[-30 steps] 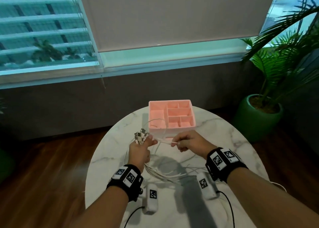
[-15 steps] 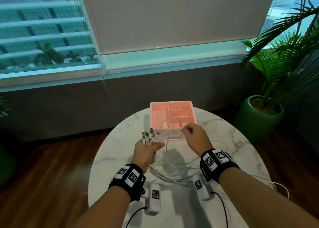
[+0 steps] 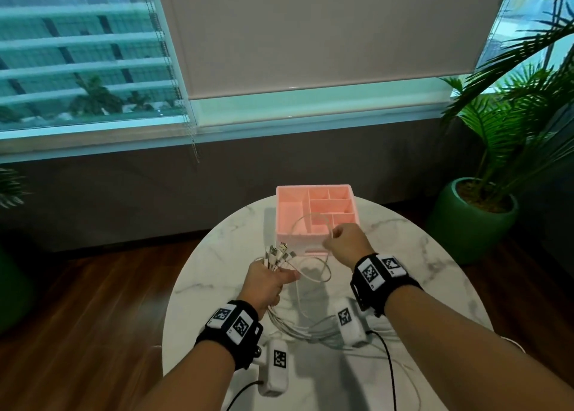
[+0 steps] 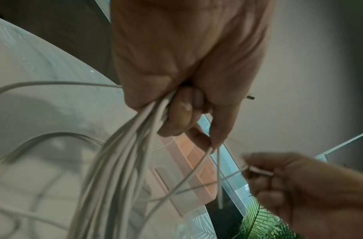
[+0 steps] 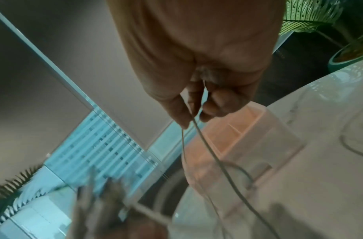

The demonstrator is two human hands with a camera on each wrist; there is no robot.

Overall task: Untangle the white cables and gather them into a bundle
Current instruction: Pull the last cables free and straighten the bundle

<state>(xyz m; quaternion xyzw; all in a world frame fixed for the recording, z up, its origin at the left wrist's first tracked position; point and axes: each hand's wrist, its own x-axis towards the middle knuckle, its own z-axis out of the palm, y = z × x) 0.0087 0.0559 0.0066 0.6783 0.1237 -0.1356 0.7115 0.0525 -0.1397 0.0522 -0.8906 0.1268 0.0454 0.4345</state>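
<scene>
No brand or readable writing is showing anywhere; the only markings are the black-and-white square code tags on the wrist bands (image 3: 233, 321) and on the white camera pods hanging under them.

The left hand (image 3: 264, 281), low and left of centre in the head view, is gripping the bundle of white cables (image 3: 287, 325) in a closed fist. The plug ends (image 3: 277, 254) are fanning out of the top of the fist, pointing up and away toward the pink organizer box (image 3: 316, 213), while the strands are trailing down out of the fist toward the lower middle of the frame and spreading over the marble table (image 3: 435, 286). In the left wrist view the fingers (image 4: 180, 113) are curling tightly round the strands.

The right hand (image 3: 348, 242), just right of centre, is pinching one single cable (image 3: 312, 224) between thumb and fingertips (image 5: 213, 105); this cable is arching up in a loop in front of the box and dropping back toward the left fist.

Compared with a second ago, the right hand is now sitting higher in the frame and nearer the box, where earlier it was close beside the left fist, and the single cable is forming a taller loop. The left hand is keeping its hold on the plug ends.
</scene>
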